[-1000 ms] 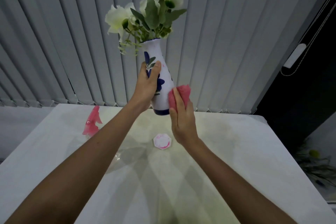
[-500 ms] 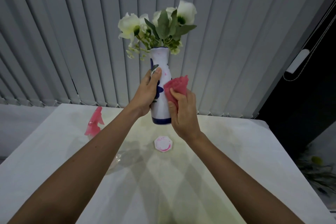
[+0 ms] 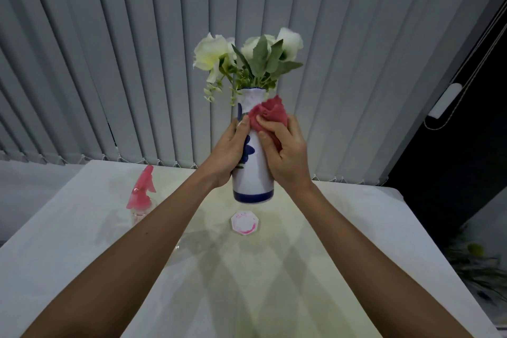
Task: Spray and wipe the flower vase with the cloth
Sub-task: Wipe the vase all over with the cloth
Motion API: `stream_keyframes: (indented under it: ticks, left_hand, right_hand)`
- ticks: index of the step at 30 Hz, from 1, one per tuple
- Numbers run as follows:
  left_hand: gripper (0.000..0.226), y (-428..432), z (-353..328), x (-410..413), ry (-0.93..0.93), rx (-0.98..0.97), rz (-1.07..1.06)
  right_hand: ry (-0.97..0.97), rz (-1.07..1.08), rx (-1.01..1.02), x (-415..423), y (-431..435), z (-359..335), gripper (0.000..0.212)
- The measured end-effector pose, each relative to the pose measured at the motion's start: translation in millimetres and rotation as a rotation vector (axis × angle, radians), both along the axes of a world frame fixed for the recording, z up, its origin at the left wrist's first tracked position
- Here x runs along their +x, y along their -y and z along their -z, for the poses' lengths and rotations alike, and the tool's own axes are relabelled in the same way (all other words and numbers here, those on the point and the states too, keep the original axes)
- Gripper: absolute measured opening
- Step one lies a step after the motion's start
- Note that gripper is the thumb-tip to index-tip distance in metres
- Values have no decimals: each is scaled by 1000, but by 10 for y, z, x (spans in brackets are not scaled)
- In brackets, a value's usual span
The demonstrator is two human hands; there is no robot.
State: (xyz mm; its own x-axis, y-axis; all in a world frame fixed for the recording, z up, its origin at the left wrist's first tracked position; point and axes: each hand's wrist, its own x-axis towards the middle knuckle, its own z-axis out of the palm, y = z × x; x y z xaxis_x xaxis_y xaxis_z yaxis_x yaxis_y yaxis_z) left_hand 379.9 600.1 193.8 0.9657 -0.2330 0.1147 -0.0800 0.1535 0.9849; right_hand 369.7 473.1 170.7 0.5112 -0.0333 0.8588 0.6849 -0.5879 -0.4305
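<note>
The vase (image 3: 252, 173) is held up in the air above the table (image 3: 356, 241), near the centre of the view, and it stands almost upright. It is white with a blue band at the bottom and a blue flower pattern on its side. White flowers (image 3: 211, 52) with green leaves come out of its mouth, toward 12 o'clock.

The left hand (image 3: 229, 152) grips the vase body from the 9 o'clock side. Its fingers go around the far side, and the thumb lies along the near side and points up toward the neck.

The right hand (image 3: 285, 153) is at the 3 o'clock side of the vase. Its fingers are closed on the cloth (image 3: 270, 115), which is red and bunched, and they press it against the neck of the vase, just under the rim. The left thumb tip is just beside the edge of the cloth; I cannot tell if they touch.

On the table, the spray (image 3: 142, 195) stands at 9 o'clock from the vase base, well apart from both hands. It has a pink head and a clear body. A small white coaster (image 3: 245, 223) with a pink ring mark lies at 6 o'clock under the vase, not touching it.

Grey blinds (image 3: 109, 63) hang behind the table.
</note>
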Motion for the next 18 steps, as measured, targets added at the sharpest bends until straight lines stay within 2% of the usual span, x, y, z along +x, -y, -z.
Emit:
stream_keyframes:
  ticks: [4,7,9,12,16,18]
  left_hand:
    - [35,34,41,-44,-28,24,41]
    - [53,77,1,-69,-54,29,-9]
    - [46,82,-8,-61,-34,15,-16]
    - [24,51,-15,-43,8,-22,-20]
    - [27,-57,-49,40,4,-38,-81]
    - [35,-105,-72,70,-26,-34,-105]
  right_hand:
    - [59,73,-36,117,-5,-248,20]
    - [70,113,-46,190,-45,-466,20]
    - [14,91,9,175,-73,-472,22]
    - [-124,35,99,54,-63,-258,25]
    - [-298,-48,179,-229,32,290,26]
    - [-326,-61,152,-370,76,574,25]
